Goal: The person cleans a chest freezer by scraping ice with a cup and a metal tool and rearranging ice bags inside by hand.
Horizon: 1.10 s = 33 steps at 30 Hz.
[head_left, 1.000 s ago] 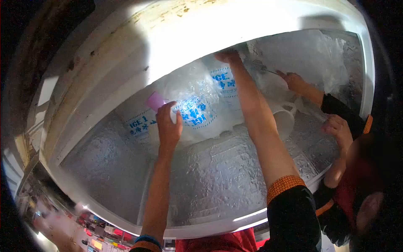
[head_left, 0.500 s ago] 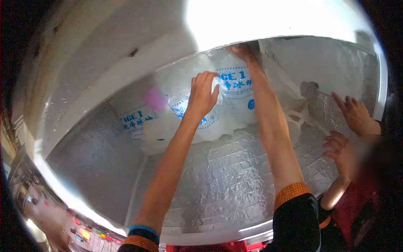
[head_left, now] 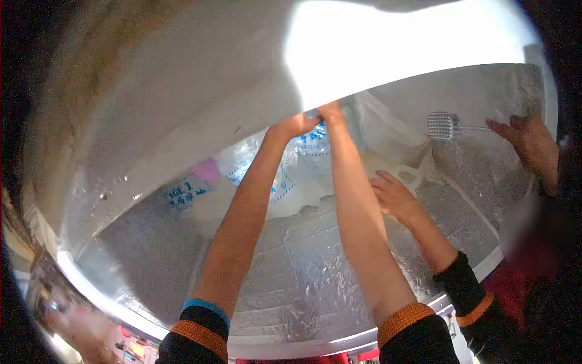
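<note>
Both my hands reach to the far edge of a frosty metal bin, close together at the top of a clear ice bag (head_left: 314,142) with blue print. My left hand (head_left: 295,126) is closed at the bag's top, its fingertips partly hidden. Just right of it, my right hand (head_left: 330,111) touches the same bag, with its fingers mostly hidden by the lid's edge. More printed ice bags (head_left: 188,193) lie to the left, with a pink piece (head_left: 206,170) on them.
A co-worker's hand (head_left: 528,142) at the right holds a wire-handled metal tool (head_left: 441,126). The co-worker's other hand (head_left: 394,197) is beside my right forearm, near a white handled container (head_left: 418,173). The white lid (head_left: 182,91) overhangs the bin.
My left hand has moved right and up from the pink piece to beside my right hand. The co-worker's lower hand has come in left, toward my right forearm.
</note>
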Available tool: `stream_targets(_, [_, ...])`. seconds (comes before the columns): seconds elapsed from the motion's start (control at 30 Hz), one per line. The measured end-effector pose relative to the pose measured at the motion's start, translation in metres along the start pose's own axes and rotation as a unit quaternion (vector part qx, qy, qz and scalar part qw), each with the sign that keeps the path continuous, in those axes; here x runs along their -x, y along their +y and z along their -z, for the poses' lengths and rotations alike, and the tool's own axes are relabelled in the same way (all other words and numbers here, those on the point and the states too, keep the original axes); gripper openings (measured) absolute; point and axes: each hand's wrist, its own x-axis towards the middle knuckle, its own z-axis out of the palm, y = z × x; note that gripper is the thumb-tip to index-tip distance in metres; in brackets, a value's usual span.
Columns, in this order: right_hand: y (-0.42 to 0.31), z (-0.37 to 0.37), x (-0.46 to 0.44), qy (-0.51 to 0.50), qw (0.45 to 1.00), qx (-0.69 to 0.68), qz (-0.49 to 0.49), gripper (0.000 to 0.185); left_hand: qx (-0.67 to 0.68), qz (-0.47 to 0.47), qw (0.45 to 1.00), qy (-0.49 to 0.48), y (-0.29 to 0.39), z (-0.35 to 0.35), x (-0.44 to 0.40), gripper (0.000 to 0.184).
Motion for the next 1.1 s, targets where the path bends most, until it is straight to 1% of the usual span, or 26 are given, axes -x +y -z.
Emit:
stream_targets(0.03, [-0.017, 0.007, 0.014, 0.017, 1.000, -0.015, 0.001, 0.061, 0.002, -0.023, 1.000, 0.005, -0.006, 0.000, -0.003, 0.093])
stream_targets(0.07, [-0.033, 0.014, 0.028, 0.035, 0.999, -0.030, 0.002, 0.059, -0.033, -0.020, 0.999, 0.006, 0.000, 0.003, -0.004, 0.078])
stream_targets(0.1, [-0.029, 0.006, 0.039, 0.074, 0.997, -0.025, 0.013, 0.056, -0.034, -0.024, 0.999, 0.002, -0.001, 0.001, -0.002, 0.078])
stream_targets(0.17, [-0.037, 0.012, 0.052, 0.122, 0.992, -0.021, 0.023, 0.053, -0.011, -0.031, 0.998, 0.048, -0.010, -0.007, -0.001, 0.057])
stream_targets(0.2, [-0.043, 0.015, 0.058, 0.127, 0.992, -0.003, 0.000, 0.051, -0.038, 0.004, 0.998, 0.039, -0.004, -0.006, 0.001, 0.043])
stream_targets(0.23, [-0.050, 0.017, 0.064, 0.133, 0.991, 0.014, -0.022, 0.049, -0.042, -0.001, 0.998, 0.036, -0.008, -0.009, 0.003, 0.043])
stream_targets(0.27, [-0.057, 0.020, 0.069, 0.164, 0.986, 0.015, -0.019, 0.045, -0.051, -0.011, 0.997, 0.054, -0.013, -0.011, 0.002, 0.041])
stream_targets(0.37, [-0.060, 0.020, 0.071, 0.189, 0.982, -0.013, -0.004, 0.042, -0.077, -0.023, 0.994, 0.077, -0.022, -0.016, 0.005, 0.039])
stream_targets(0.47, [-0.054, 0.015, 0.067, 0.154, 0.988, -0.014, -0.027, 0.040, -0.080, -0.003, 0.996, 0.051, -0.019, -0.014, 0.005, 0.039])
stream_targets(0.57, [-0.059, 0.026, 0.074, 0.188, 0.982, 0.001, -0.016, 0.039, -0.073, -0.017, 0.995, 0.066, -0.016, -0.017, 0.006, 0.040])
stream_targets(0.67, [-0.056, 0.023, 0.072, 0.180, 0.983, -0.012, -0.032, 0.039, -0.074, -0.027, 0.994, 0.074, -0.010, -0.014, 0.003, 0.040])
stream_targets(0.73, [-0.059, 0.030, 0.070, 0.193, 0.980, -0.003, -0.045, 0.039, -0.044, -0.056, 0.996, 0.057, -0.006, -0.010, 0.000, 0.043])
stream_targets(0.77, [-0.062, 0.031, 0.069, 0.203, 0.977, 0.005, -0.056, 0.040, -0.047, -0.056, 0.996, 0.057, -0.006, -0.008, -0.001, 0.043])
stream_targets(0.8, [-0.062, 0.030, 0.066, 0.202, 0.978, 0.002, -0.055, 0.040, -0.074, -0.050, 0.995, 0.036, -0.008, -0.009, -0.001, 0.045])
stream_targets(0.83, [-0.060, 0.029, 0.063, 0.195, 0.979, 0.013, -0.064, 0.041, -0.099, -0.041, 0.994, 0.013, -0.010, -0.011, 0.003, 0.047])
stream_targets(0.9, [-0.053, 0.032, 0.054, 0.188, 0.979, 0.025, -0.070, 0.041, -0.083, -0.004, 0.997, 0.001, -0.012, -0.014, 0.006, 0.053])
stream_targets(0.93, [-0.044, 0.030, 0.049, 0.153, 0.986, -0.004, -0.072, 0.042, -0.091, -0.001, 0.996, 0.008, -0.007, -0.012, 0.007, 0.055])
stream_targets(1.0, [-0.024, 0.026, 0.036, 0.104, 0.992, -0.049, -0.052, 0.042, -0.098, -0.001, 0.995, 0.018, 0.002, -0.006, 0.003, 0.056])
stream_targets(1.07, [-0.008, 0.023, 0.024, 0.091, 0.994, -0.060, -0.029, 0.043, -0.084, -0.025, 0.996, 0.007, 0.007, 0.000, -0.004, 0.061])
stream_targets(1.1, [-0.005, 0.026, 0.020, 0.046, 0.997, -0.058, -0.038, 0.044, -0.082, -0.025, 0.996, 0.007, 0.008, 0.002, -0.007, 0.061])
